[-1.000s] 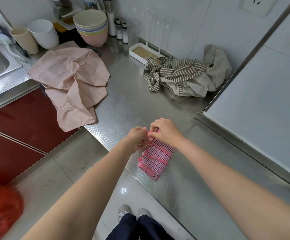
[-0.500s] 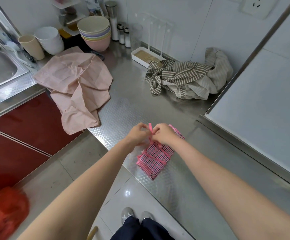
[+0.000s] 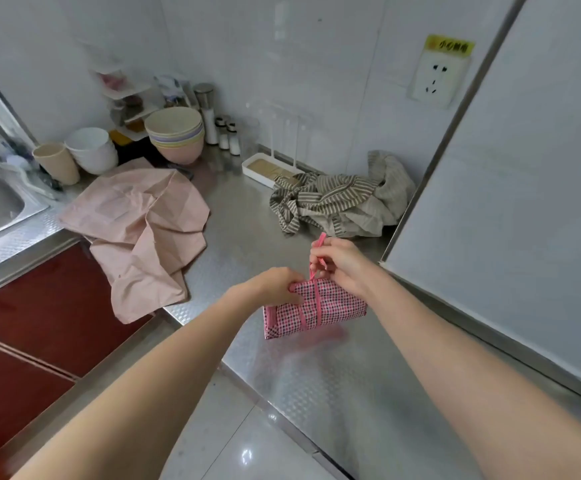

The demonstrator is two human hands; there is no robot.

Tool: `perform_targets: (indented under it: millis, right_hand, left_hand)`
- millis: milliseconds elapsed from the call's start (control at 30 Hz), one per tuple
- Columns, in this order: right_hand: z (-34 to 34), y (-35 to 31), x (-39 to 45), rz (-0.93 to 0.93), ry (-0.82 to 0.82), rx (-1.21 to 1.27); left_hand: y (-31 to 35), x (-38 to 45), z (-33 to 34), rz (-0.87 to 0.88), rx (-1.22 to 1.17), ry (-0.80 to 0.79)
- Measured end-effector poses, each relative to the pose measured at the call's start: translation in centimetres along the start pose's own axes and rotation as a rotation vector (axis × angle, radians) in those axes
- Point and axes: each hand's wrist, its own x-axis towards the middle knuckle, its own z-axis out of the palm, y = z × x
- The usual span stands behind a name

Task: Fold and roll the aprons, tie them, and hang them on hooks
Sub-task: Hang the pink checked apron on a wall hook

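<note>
Since earlier frame, checked roll (image 3: pixel 317 308) swung crosswise, lifted off table (image 3: pixel 334 393). Right hand (image 3: pixel 342 265) grip pinching pink strap (image 3: pixel 318 249) above roll; left hand (image 3: pixel 275 284) grip pressed on roll's left end. Risk: strap slips, roll unwinds. Table edge just left of roll; open room right, before panel (image 3: pixel 507 220).

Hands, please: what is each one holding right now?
Left hand: closed on the checked apron roll.
Right hand: pinching its pink strap.

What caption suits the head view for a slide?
Left hand steadies rolled pink checked apron on steel counter; right hand pulls its pink strap.
</note>
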Motion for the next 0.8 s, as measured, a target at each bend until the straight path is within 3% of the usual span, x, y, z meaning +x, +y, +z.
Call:
perform_targets:
  millis: [133, 300, 567, 667, 800]
  right_hand:
    - [-2.3, -5.0, -3.0, -0.167, 0.116, 0.003]
    - [-4.7, -10.7, -8.5, -0.415, 0.439, -0.454]
    - [-8.5, -19.3, -20.6, -0.602, 0.811, -0.352]
    - [-10.1, -22.8, -25.3, -0.71, 0.927, -0.321]
    - [-12.1, -27.2, -31.4, -0.843, 1.12, -0.379]
  left_hand:
    - [3.7, 0.3, -5.6, 0.168, 0.089, 0.033]
    - [10.6, -0.2, -11.6, 0.328, 0.253, 0.051]
    - [23.0, -5.9, -18.9, 0.611, 0.315, 0.099]
    - [27.3, -8.5, -21.6, 0.761, 0.222, 0.151]
    - [31.7, -10.8, -25.0, 0.892, -0.181, 0.197]
